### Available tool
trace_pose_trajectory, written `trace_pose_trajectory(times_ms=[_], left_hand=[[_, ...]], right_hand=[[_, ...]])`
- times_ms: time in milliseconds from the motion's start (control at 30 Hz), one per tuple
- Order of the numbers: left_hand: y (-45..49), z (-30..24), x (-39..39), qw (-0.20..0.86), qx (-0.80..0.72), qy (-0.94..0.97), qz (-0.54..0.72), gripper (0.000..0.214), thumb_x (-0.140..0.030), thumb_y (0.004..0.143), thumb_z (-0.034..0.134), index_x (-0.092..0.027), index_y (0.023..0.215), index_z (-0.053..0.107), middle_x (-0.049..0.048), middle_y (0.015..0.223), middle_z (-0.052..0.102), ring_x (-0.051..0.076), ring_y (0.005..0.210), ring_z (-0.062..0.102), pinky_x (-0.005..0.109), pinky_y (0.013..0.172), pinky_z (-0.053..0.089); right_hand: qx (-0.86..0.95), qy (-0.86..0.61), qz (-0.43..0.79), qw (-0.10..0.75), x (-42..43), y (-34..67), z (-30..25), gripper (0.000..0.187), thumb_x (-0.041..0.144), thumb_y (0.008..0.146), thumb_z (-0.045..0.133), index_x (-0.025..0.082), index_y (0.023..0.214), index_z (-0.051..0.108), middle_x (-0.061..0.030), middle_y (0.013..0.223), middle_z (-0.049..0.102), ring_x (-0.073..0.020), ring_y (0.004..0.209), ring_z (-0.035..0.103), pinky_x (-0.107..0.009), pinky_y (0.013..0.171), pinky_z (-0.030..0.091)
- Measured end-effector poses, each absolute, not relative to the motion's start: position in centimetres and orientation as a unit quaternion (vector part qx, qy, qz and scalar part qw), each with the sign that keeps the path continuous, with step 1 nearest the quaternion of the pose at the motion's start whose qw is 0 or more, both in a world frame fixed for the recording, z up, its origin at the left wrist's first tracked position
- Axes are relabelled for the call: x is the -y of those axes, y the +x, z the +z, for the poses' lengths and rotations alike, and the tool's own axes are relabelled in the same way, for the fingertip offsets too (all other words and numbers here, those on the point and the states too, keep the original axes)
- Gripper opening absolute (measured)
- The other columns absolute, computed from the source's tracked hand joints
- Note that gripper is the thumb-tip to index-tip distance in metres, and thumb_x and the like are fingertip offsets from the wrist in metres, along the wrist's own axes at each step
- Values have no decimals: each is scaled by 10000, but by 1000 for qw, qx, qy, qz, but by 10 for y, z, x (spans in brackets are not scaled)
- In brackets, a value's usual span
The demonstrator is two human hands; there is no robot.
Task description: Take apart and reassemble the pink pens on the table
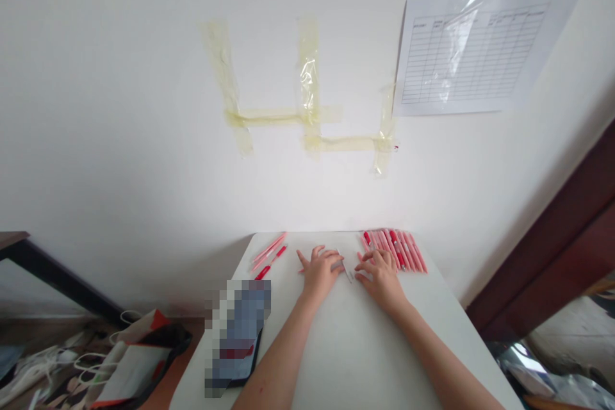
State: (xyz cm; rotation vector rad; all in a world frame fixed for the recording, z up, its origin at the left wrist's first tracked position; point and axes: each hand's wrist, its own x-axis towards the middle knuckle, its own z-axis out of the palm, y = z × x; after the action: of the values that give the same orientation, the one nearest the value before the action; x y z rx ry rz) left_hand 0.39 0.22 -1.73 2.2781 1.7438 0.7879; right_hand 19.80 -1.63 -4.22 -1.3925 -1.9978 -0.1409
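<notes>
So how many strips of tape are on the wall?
5: a slanted strip at left, an upright strip mid-wall, a level strip joining them, a lower strip to the right, a short strip beside the paper sheet.

1. A white wall [144,109] fills most of the view.
2. Yellowed tape strips [308,77] are stuck to it in upright and level bands.
3. A printed grid sheet [485,70] hangs at the upper right, with crumpled clear plastic [459,45] over it.
4. A dark flat device [237,333], blurred out, lies at the left edge of the white table [360,346].
5. Bags [134,359] and white cables [29,365] lie on the floor at the left, below a dark table [29,256].
6. Dark wooden trim [552,243] runs along the right.
</notes>
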Motion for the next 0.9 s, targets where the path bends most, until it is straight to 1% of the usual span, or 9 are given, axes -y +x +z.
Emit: trace_pose_trajectory(times_ms=[200,267,367,433,533,733,900], left_hand=[[-6,-10,-3,50,-601,752,267,292,-348,796,713,-411,1080,685,-10,1198,680,299,1284,428,765,1073,-61],[-15,-7,-4,30,-611,748,259,300,-344,784,724,-398,1077,689,-5,1199,671,294,1273,435,749,1089,-33],[-31,-3,-4,27,-630,741,230,255,-357,775,732,-369,1028,710,11,1167,679,290,1232,462,747,1083,-43],[-41,-1,-5,38,-641,739,205,225,-364,769,734,-363,994,718,15,1144,686,298,1215,469,769,1054,-62],[-51,0,-6,38,-652,735,181,220,-363,773,725,-361,993,716,20,1132,688,303,1201,474,795,1018,-81],[-55,5,-5,44,-661,731,163,127,-367,761,733,-333,883,729,9,1116,685,299,1205,468,793,1013,-78],[-55,9,-4,55,-661,732,156,70,-343,766,730,-314,830,727,4,1103,682,286,1186,475,804,1005,-65]], right_hand=[[766,-538,-52,349,15,201,-43,111,288,808,693,319,910,724,-45,1083,601,-281,1092,470,-478,983,355],[764,-538,-54,351,15,203,-43,109,293,814,686,317,913,725,-46,1083,600,-280,1094,471,-491,1000,341],[765,-538,-52,349,15,205,-42,105,300,824,677,311,916,726,-48,1082,601,-280,1098,474,-494,998,342],[765,-540,-50,347,15,206,-41,102,302,829,673,308,916,727,-50,1081,601,-280,1102,476,-490,991,350],[761,-546,-50,346,15,207,-41,97,304,829,674,307,911,725,-51,1082,600,-283,1112,475,-486,982,363],[761,-543,-53,350,14,209,-43,96,312,833,664,298,910,721,-61,1084,589,-291,1108,480,-491,958,383],[761,-544,-52,350,12,210,-45,104,331,849,639,296,907,718,-64,1073,588,-288,1108,476,-487,954,386]])
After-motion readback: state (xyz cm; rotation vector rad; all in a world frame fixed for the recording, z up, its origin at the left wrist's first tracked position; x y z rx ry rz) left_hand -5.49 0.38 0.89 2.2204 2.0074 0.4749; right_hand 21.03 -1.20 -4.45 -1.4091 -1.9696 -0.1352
